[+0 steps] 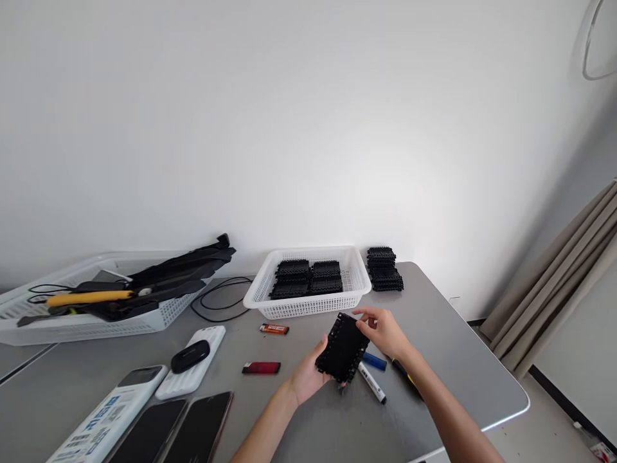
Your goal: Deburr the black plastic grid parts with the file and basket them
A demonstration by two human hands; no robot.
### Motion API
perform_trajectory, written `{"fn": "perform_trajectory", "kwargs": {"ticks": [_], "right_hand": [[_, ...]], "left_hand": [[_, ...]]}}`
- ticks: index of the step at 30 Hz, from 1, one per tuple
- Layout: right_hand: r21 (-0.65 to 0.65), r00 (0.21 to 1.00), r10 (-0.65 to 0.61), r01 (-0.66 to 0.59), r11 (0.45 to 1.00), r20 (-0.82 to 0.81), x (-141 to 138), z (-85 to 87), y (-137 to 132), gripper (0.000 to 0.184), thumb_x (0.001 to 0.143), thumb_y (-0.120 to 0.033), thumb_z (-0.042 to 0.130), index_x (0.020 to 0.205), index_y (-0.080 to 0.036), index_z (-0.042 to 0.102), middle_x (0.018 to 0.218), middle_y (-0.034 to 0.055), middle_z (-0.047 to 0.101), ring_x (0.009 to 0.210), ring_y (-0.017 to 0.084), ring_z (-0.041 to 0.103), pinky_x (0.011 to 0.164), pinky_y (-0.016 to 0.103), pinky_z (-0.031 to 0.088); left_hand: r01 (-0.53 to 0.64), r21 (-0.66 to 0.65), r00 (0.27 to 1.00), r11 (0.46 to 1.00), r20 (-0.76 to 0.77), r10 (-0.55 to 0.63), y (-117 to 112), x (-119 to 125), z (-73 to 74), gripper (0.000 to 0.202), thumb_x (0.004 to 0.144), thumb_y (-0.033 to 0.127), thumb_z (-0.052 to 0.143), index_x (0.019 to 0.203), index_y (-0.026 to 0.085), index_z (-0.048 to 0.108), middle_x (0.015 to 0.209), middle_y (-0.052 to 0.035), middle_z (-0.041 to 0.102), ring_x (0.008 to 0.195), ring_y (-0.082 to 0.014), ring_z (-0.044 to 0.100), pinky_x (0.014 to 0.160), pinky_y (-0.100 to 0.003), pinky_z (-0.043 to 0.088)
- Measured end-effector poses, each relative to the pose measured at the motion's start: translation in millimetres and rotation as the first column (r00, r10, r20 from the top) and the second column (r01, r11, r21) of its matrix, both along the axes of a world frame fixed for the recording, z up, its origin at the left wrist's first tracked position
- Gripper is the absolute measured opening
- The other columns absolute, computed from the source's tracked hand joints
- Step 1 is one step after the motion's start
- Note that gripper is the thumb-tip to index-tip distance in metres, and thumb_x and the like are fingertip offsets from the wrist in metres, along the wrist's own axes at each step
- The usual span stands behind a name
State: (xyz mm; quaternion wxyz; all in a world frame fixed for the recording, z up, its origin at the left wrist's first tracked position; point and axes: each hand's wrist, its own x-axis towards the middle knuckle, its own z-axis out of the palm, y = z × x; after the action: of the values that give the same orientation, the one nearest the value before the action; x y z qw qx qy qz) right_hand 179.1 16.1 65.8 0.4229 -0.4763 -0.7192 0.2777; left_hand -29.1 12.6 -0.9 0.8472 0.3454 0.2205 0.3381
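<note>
So, the left grip (311, 378) is clamped on the lower left side of a black ridged panel (343, 347), thumb along its edge, other fingers mostly hidden behind it. The right grip (383, 329) has thumb and forefinger at the panel's upper right corner; can't tell if they're actually pinching it. Just under the grips there's a white marker (372, 384), its dark print too small to read, a blue lighter (375, 361) partly covered by the panel, and a yellow-and-black tool (407, 379) half behind the right forearm. Left of the left grip on the bench (318, 431): a red lighter (261, 368), plus an orange one with an unreadable label. Beyond both grips, a white basket (308, 307) holds more black panels. Far left, a white power bank (108, 415) has blurry blue lettering, and two phones get cut off by the bottom edge.
</note>
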Motion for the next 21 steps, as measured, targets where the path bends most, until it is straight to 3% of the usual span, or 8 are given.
{"fn": "perform_trajectory", "kwargs": {"ticks": [3, 7, 11, 12, 14, 15, 18, 21], "right_hand": [[0.024, 1.0, 0.006, -0.006, 1.0, 0.019, 1, 9.5, 29, 0.023, 0.082, -0.026, 0.051, 0.086, -0.018, 0.072, 0.067, -0.0006, 0.063, 0.056, 0.011, 0.046, 0.056, 0.023, 0.037], [-0.007, 0.991, -0.077, 0.076, 0.997, -0.108, -5, 18.7, 89, 0.025, 0.081, -0.033, 0.053, 0.083, -0.015, 0.069, 0.073, 0.002, 0.065, 0.061, 0.012, 0.051, 0.058, 0.023, 0.04], [-0.163, 0.954, -0.281, 0.263, 0.951, -0.1, -23, 21.5, 164, 0.029, 0.085, -0.038, 0.05, 0.092, -0.015, 0.067, 0.076, 0.0018, 0.066, 0.057, 0.011, 0.054, 0.055, 0.022, 0.042], [-0.18, 0.949, -0.302, 0.283, 0.942, -0.088, -28, 19.9, 181, 0.029, 0.085, -0.037, 0.049, 0.095, -0.015, 0.067, 0.076, 0.0018, 0.066, 0.055, 0.011, 0.054, 0.054, 0.022, 0.042], [-0.219, 0.939, -0.341, 0.323, 0.921, -0.051, -39, 13.3, 213, 0.029, 0.087, -0.033, 0.047, 0.101, -0.015, 0.065, 0.076, 0.0018, 0.065, 0.051, 0.01, 0.054, 0.053, 0.022, 0.042], [-0.242, 0.934, -0.356, 0.339, 0.909, -0.027, -43, 8.6, 227, 0.029, 0.088, -0.031, 0.047, 0.103, -0.014, 0.064, 0.076, 0.0022, 0.066, 0.05, 0.01, 0.054, 0.053, 0.022, 0.042], [-0.305, 0.925, -0.372, 0.377, 0.874, 0.076, -53, -8.0, 259, 0.025, 0.09, -0.025, 0.048, 0.103, -0.011, 0.064, 0.077, 0.0053, 0.066, 0.053, 0.011, 0.058, 0.055, 0.023, 0.044], [-0.352, 0.916, -0.351, 0.399, 0.847, 0.195, -59, -23.6, 282, 0.018, 0.09, -0.022, 0.054, 0.098, -0.01, 0.064, 0.084, 0.0089, 0.067, 0.066, 0.014, 0.062, 0.061, 0.024, 0.047]], "left_hand": [[-0.067, 0.106, 0.997, 0.992, -0.021, 0.07, 12, -10, 22.7, 0.04, 0.085, 0.037, 0.062, 0.118, 0.014, 0.063, 0.109, -0.0183, 0.068, 0.09, -0.0294, 0.066, 0.066, -0.038, 0.052], [-0.216, 0.279, 0.932, 0.935, -0.228, 0.283, 53, -19, 61.1, 0.049, 0.077, 0.024, 0.073, 0.122, 0.017, 0.055, 0.113, -0.0142, 0.066, 0.093, -0.0244, 0.065, 0.072, -0.035, 0.056], [-0.433, 0.565, 0.6, 0.702, -0.401, 0.692, 134, -25, 92.3, 0.053, 0.08, 0.038, 0.066, 0.125, 0.017, 0.046, 0.103, -0.0096, 0.067, 0.075, -0.0178, 0.067, 0.07, -0.035, 0.059], [-0.384, 0.643, 0.5, 0.662, -0.458, 0.735, 157, -26, 97.3, 0.052, 0.082, 0.04, 0.063, 0.126, 0.016, 0.046, 0.102, -0.0096, 0.068, 0.071, -0.0174, 0.068, 0.069, -0.035, 0.059], [-0.149, 0.786, 0.182, 0.6, -0.575, 0.798, 200, -29, 102.8, 0.046, 0.087, 0.042, 0.055, 0.124, 0.015, 0.051, 0.101, -0.0098, 0.07, 0.072, -0.0177, 0.069, 0.069, -0.032, 0.058], [-0.1, 0.794, 0.102, 0.6, -0.591, 0.8, 219, -29, 103.0, 0.044, 0.086, 0.04, 0.056, 0.121, 0.014, 0.055, 0.101, -0.0105, 0.071, 0.079, -0.0204, 0.07, 0.072, -0.033, 0.057], [0.008, 0.774, -0.035, 0.633, -0.633, 0.774, 263, -30, 93.7, 0.034, 0.082, 0.03, 0.061, 0.112, 0.015, 0.064, 0.101, -0.0105, 0.073, 0.102, -0.0269, 0.066, 0.083, -0.035, 0.052], [0.117, 0.707, -0.119, 0.697, -0.687, 0.717, 290, -29, 74.4, 0.035, 0.079, 0.024, 0.061, 0.112, 0.013, 0.066, 0.11, -0.0151, 0.071, 0.106, -0.031, 0.063, 0.081, -0.037, 0.051]]}}
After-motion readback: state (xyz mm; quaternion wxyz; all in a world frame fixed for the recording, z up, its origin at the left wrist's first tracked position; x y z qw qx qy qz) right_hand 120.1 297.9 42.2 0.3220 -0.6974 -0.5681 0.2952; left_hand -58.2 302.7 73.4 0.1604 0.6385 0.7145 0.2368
